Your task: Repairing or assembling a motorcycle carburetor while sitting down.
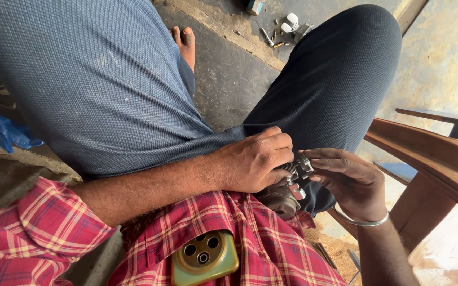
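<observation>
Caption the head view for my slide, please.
Both hands, left hand and right hand, grip a small threaded metal part over the lap.

My concrete floor (229, 79) carries small white and metal parts (287, 29) at top centre, my bare foot (185, 45) nearby.

Left hand (253, 161) grips metal part (287, 193); right hand (345, 180) pinches its threaded fitting (299, 169).

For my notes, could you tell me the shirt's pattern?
Red plaid shirt, seen in the head view.
</observation>
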